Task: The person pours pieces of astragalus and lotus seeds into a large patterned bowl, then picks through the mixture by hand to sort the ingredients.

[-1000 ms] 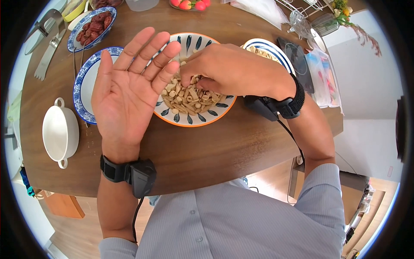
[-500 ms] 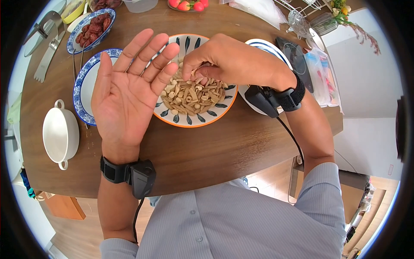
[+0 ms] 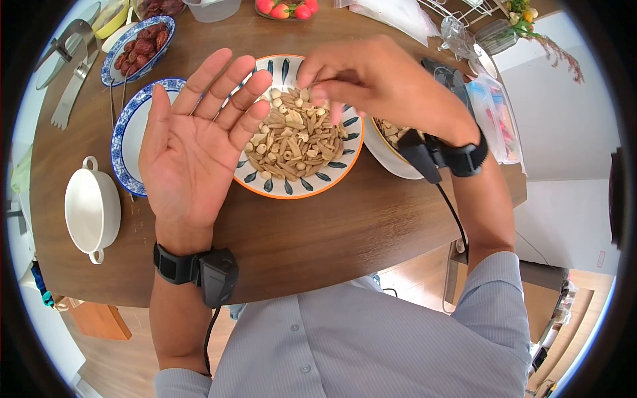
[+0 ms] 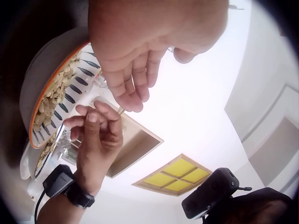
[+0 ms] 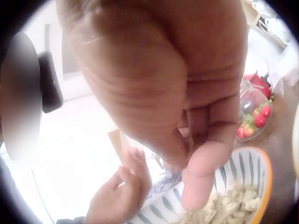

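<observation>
My left hand [image 3: 196,146] hovers palm up with straight fingers beside a patterned bowl, and its palm holds nothing. The bowl [image 3: 292,197] has an orange rim and dark leaf marks. Inside it lie small beige pieces [image 3: 295,146], some round, some long and slim. Over the bowl's far right side bends my right hand [image 3: 371,76], thumb and fingers drawn together. In the right wrist view the meeting point of its fingers [image 5: 198,186] is hidden, so I cannot tell whether a piece is between them. The left wrist view shows both hands close together beside the bowl.
A blue-rimmed plate [image 3: 121,149] sits partly behind my left hand. Left of it are a white two-handled cup [image 3: 93,209] and a dish of dried dates [image 3: 142,48]. Under my right wrist stands a white dish [image 3: 398,166] with beige pieces. Red fruit [image 3: 285,8] lies at the back.
My right hand has risen out of the beige pieces and moved up and to the right, its fingers drawn together. My left hand stays nearly still.
</observation>
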The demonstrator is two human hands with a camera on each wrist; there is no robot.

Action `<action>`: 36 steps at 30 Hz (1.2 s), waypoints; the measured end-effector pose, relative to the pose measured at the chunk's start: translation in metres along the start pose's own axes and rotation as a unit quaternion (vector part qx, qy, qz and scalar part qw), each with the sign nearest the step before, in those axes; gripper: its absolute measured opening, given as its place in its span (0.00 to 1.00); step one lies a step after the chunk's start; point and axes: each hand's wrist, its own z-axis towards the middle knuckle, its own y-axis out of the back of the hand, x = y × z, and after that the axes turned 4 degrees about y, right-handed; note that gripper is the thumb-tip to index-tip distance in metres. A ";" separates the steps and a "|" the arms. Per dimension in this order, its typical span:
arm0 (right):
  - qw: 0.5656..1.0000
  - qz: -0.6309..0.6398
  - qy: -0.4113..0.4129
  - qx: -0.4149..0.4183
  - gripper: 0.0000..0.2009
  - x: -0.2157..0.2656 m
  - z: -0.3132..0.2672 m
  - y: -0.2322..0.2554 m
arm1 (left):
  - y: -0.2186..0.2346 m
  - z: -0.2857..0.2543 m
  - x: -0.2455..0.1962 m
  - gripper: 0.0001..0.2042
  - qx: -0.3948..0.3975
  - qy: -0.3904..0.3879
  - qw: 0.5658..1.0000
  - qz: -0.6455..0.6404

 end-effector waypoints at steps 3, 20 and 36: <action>0.996 0.016 -0.078 -0.044 0.04 0.013 -0.024 0.020 | 0.002 -0.001 -0.001 0.32 0.023 0.002 0.998 0.053; 0.920 -0.369 0.133 -0.009 0.05 -0.002 -0.008 -0.025 | 0.002 -0.001 -0.002 0.33 -0.003 -0.004 1.000 0.008; 0.956 -0.272 0.063 0.087 0.10 -0.008 0.014 -0.038 | 0.003 -0.001 -0.001 0.32 0.017 -0.001 0.998 0.057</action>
